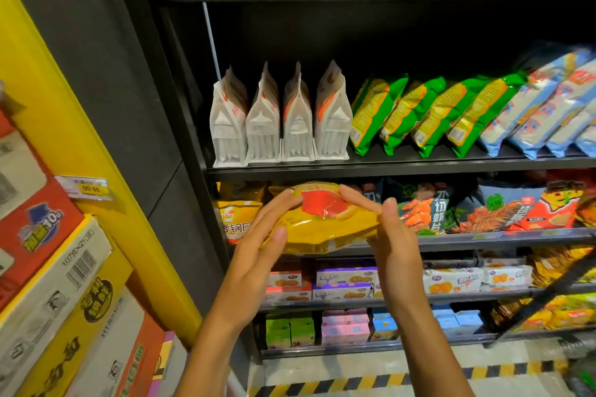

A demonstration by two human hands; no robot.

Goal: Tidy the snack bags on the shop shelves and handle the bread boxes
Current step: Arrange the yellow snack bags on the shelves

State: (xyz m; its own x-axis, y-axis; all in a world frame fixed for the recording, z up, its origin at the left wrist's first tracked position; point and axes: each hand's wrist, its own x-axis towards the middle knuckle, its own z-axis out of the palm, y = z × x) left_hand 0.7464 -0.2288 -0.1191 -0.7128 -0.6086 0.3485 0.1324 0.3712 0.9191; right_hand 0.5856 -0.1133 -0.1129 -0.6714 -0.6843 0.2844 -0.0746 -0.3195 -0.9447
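Both hands hold one yellow snack bag (325,229) with a red patch, in front of the third shelf (483,237) down, at about 6 o'clock from the white bags (279,119) standing above. The left hand (261,242) cups the bag's left end, fingers (283,200) curved over its top edge and thumb underneath. The right hand (392,235) grips the right end, fingers curled round the top and thumb pressed on the front. At 9 o'clock from the bag another yellow bag (237,219) stands on the same shelf; at 3 o'clock are dark shrimp-chip bags (422,209). Green bags (419,113) lean at 1 o'clock. Small boxes (345,282) fill the shelves at 6 o'clock. Stacked cartons (58,284) stand at 8 o'clock.
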